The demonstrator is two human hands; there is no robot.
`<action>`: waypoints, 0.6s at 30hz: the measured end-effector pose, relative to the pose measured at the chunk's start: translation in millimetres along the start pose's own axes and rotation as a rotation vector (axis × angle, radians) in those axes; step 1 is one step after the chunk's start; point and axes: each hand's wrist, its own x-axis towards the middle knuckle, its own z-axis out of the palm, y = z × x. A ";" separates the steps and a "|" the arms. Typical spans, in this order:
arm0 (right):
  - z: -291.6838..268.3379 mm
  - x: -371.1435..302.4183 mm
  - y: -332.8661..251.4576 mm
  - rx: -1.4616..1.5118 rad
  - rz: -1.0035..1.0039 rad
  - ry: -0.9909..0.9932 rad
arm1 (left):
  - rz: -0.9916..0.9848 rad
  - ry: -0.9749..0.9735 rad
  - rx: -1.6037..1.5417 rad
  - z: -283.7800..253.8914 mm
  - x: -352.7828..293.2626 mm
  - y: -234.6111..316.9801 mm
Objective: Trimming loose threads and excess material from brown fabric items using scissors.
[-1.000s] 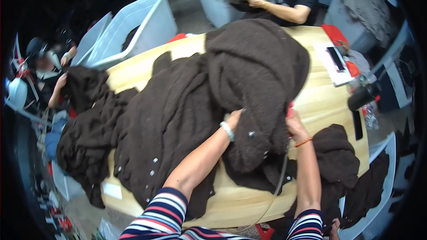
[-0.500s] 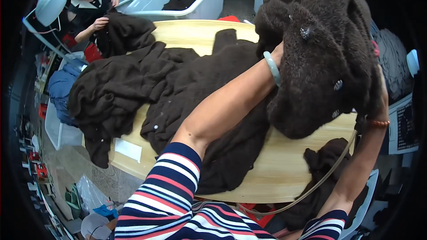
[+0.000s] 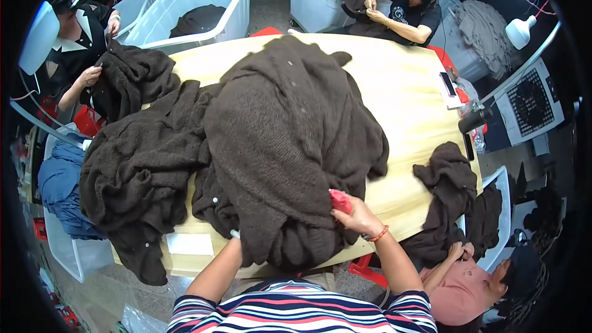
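Knitwear in dark brown covers most of the pale wooden table (image 3: 407,98). The biggest piece, a brown knitted garment (image 3: 283,148), lies heaped across the middle and hangs over the near edge just in front of the person. The right hand (image 3: 354,213) rests on its near right side, fingers closed around a small red tool (image 3: 340,200) that presses against the knit. The left hand (image 3: 237,240) is buried under the garment's near fold; only the wrist shows, so whether it grips the cloth cannot be told. The two hands are apart, one at each side of the hanging bulk.

To the left, touching the big garment, lies a second pile of brown knitwear (image 3: 139,172) that spills over the left edge. A smaller brown piece (image 3: 447,185) droops off the right edge, held by a seated person in a pink top (image 3: 459,293). Beyond the far edge stand white plastic bins (image 3: 203,6), and two other people handle brown pieces at the far left and far right.
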 end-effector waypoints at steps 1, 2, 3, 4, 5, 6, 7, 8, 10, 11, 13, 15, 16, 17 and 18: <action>-1.7 -1.4 -15.2 0.036 -0.038 0.025 | 0.011 0.031 0.000 1.7 -4.5 2.9; -5.4 -10.8 -34.0 -0.067 -0.085 0.091 | 0.020 0.059 0.002 -0.1 -13.3 6.8; -5.4 -16.8 -47.2 -0.171 -0.078 0.104 | 0.019 0.075 0.010 7.3 -7.5 15.6; -7.0 -21.4 -55.7 -0.276 -0.071 0.115 | 0.022 0.090 0.017 7.4 -10.9 21.2; -5.5 -28.6 -64.3 -0.318 -0.060 0.141 | 0.026 0.104 0.026 10.9 -7.6 22.8; -6.2 -38.7 -69.7 -0.364 -0.043 0.174 | 0.092 0.244 0.116 5.8 -11.6 34.3; -7.6 -47.7 -72.2 -0.393 -0.032 0.173 | 0.175 0.391 0.207 1.6 -20.7 47.8; -8.3 -57.7 -73.9 -0.388 -0.046 0.208 | 0.492 0.519 0.817 5.0 -31.2 57.6; -12.7 -82.0 -82.0 -0.423 -0.062 0.258 | 0.880 0.616 1.477 75.4 -50.5 61.0; -14.3 -93.3 -86.4 -0.416 -0.070 0.259 | 0.867 0.482 1.353 110.2 -55.7 60.1; -18.9 -113.4 -99.4 -0.435 -0.121 0.197 | 0.732 0.273 1.109 173.9 -46.3 52.7; -23.2 -125.4 -109.1 -0.430 -0.185 0.149 | 0.575 0.202 0.983 216.1 -14.2 41.3; -25.8 -130.4 -111.3 -0.435 -0.237 0.097 | 0.534 0.210 0.974 230.6 8.9 34.8; -27.9 -134.7 -113.1 -0.414 -0.278 0.058 | 0.535 0.276 1.038 235.5 32.4 33.1; -27.7 -139.0 -108.4 -0.430 -0.305 0.007 | 0.538 0.344 1.099 234.6 55.6 34.0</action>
